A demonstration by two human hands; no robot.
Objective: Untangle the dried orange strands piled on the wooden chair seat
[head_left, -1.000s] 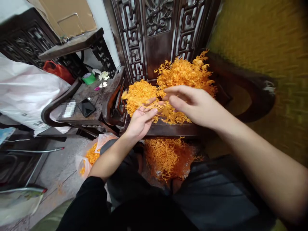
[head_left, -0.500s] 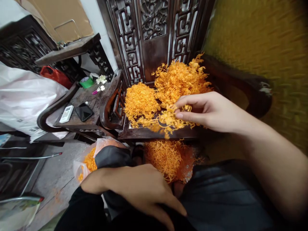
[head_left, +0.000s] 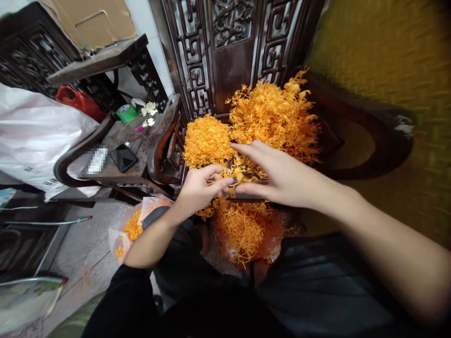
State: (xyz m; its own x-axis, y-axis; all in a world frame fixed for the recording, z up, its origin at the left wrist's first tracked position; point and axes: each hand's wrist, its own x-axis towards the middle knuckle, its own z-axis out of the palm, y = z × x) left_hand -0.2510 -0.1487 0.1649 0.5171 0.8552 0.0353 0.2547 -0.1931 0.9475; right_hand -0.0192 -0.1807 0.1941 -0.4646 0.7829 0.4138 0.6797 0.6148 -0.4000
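My left hand (head_left: 201, 188) pinches a stringy orange sprig (head_left: 240, 171) between thumb and fingertips, in front of the carved chair seat. My right hand (head_left: 278, 173) is close to its right side, thumb and fingers spread apart around the sprig. Whether they touch it is hard to tell. Behind the hands, a low, crumbly orange heap (head_left: 207, 140) lies at the left of the seat. A taller, bushier pile of orange sprigs (head_left: 275, 117) rises at the right. Beneath the seat edge, between my legs, sits a tangle of thin orange strands (head_left: 243, 230) on clear plastic.
To the left, a dark wooden seat (head_left: 105, 141) holds a black phone (head_left: 123, 157), green tape (head_left: 127, 112) and small white flowers (head_left: 149, 109). A plastic bag of orange bits (head_left: 133, 227) stands on the floor. The chair's curved arm (head_left: 398, 126) borders the right side.
My left hand has risen from my lap to the sprig and pinched it. My right hand, which was gripping the sprig, has spread its fingers. The view has shifted slightly.
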